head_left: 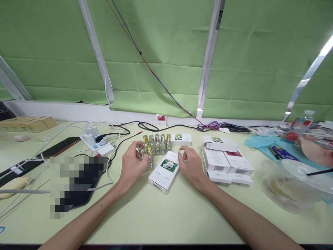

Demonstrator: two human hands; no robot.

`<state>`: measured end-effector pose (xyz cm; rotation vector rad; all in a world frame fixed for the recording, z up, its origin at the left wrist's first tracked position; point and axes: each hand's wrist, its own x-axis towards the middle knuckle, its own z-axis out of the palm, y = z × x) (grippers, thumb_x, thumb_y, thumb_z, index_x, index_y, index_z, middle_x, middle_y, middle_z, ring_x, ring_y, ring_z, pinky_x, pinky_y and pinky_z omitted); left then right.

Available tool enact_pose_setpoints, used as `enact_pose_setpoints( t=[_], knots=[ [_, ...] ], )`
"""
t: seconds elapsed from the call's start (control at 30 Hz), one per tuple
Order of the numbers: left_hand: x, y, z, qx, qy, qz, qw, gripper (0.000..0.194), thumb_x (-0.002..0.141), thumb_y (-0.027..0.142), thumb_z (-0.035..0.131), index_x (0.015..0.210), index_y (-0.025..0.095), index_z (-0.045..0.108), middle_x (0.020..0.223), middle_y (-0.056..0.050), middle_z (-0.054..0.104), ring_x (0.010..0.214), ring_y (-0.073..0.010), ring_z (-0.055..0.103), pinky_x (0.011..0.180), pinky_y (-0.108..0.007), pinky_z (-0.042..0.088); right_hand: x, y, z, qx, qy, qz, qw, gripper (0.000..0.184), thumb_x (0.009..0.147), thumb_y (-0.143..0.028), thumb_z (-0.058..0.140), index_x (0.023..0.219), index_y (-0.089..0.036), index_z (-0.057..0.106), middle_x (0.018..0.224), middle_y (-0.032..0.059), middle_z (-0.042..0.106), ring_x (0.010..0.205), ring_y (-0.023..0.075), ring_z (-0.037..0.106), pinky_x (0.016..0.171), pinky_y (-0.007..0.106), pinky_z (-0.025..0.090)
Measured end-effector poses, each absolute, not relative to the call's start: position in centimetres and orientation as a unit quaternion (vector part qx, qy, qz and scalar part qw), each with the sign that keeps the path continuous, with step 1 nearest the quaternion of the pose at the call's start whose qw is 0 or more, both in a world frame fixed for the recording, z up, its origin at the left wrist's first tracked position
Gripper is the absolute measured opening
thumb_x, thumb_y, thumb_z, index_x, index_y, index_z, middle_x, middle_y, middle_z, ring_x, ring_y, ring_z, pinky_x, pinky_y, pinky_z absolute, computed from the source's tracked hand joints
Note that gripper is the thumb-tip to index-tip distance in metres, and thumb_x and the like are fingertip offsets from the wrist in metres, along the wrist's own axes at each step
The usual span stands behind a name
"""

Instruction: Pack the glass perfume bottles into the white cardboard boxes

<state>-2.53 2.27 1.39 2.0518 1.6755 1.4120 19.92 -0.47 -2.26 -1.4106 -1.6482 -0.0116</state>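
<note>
My left hand (133,163) has its fingers curled around a small clear glass bottle with a gold cap (149,155), which stands upright on the table. Behind it stands a row of several similar gold-capped bottles (157,142). A white box with a flower picture (164,171) lies flat between my hands. My right hand (191,165) rests at the box's right edge with fingers curled in a pinch; what it holds, if anything, I cannot make out.
A stack of white boxes (225,161) lies to the right, another box (181,139) behind the bottles. Phones, a power strip (96,144) and cables lie at left. Clear plastic containers (296,182) and clutter sit at right. Green blinds hang behind.
</note>
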Motion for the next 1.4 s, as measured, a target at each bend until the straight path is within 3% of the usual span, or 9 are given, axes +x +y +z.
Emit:
enact_pose_setpoints(
  t=[0.2, 0.47, 0.7, 1.17, 1.4],
  knots=[
    [-2.59, 2.45, 1.35, 0.656, 0.555, 0.501, 0.106, 0.031, 0.070, 0.023, 0.059, 0.101, 0.022, 0.060, 0.097, -0.001, 0.069, 0.054, -0.0114, 0.057, 0.057, -0.027, 0.047, 19.94, -0.48, -2.33, -0.570, -0.673, -0.002, 0.470, 0.017, 0.095, -0.024, 0.048, 0.100, -0.020, 0.063, 0.072, 0.0013, 0.058, 0.074, 0.0211, 0.058, 0.066, 0.030, 0.038],
    [-2.28, 2.21, 1.50, 0.627, 0.540, 0.545, 0.130, 0.025, 0.077, 0.037, 0.069, 0.096, 0.021, 0.064, 0.087, -0.001, 0.066, 0.053, -0.0105, 0.057, 0.052, -0.023, 0.046, 19.92, -0.46, -2.38, -0.564, -0.676, -0.002, 0.474, 0.015, 0.095, -0.023, 0.049, 0.098, -0.020, 0.063, 0.071, 0.0008, 0.058, 0.074, 0.0207, 0.058, 0.066, 0.030, 0.038],
    [-2.48, 2.50, 1.11, 0.617, 0.550, 0.553, 0.100, 0.022, 0.076, 0.036, 0.071, 0.093, 0.021, 0.066, 0.076, 0.004, 0.059, 0.044, -0.0063, 0.042, 0.050, -0.023, 0.038, 19.93, -0.58, -2.32, -0.567, -0.678, 0.006, 0.468, 0.015, 0.096, -0.023, 0.049, 0.097, -0.020, 0.064, 0.073, 0.0013, 0.058, 0.076, 0.0206, 0.058, 0.067, 0.030, 0.037],
    [-2.58, 2.58, 1.01, 0.612, 0.550, 0.561, 0.088, 0.022, 0.075, 0.036, 0.072, 0.090, 0.021, 0.067, 0.071, 0.006, 0.054, 0.045, -0.0062, 0.038, 0.052, -0.024, 0.036, 19.94, -0.45, -2.49, -0.563, -0.680, -0.006, 0.469, 0.014, 0.095, -0.021, 0.050, 0.096, -0.020, 0.064, 0.073, 0.0016, 0.060, 0.076, 0.0209, 0.058, 0.067, 0.030, 0.039],
    [-2.55, 2.57, 1.07, 0.609, 0.551, 0.562, 0.096, 0.022, 0.075, 0.036, 0.071, 0.090, 0.021, 0.067, 0.070, 0.006, 0.054, 0.044, -0.0062, 0.038, 0.050, -0.023, 0.036, 19.84, -0.40, -2.51, -0.553, -0.679, -0.023, 0.482, 0.014, 0.095, -0.018, 0.049, 0.091, -0.021, 0.062, 0.086, 0.0058, 0.065, 0.089, 0.0234, 0.057, 0.074, 0.032, 0.043]
  ],
)
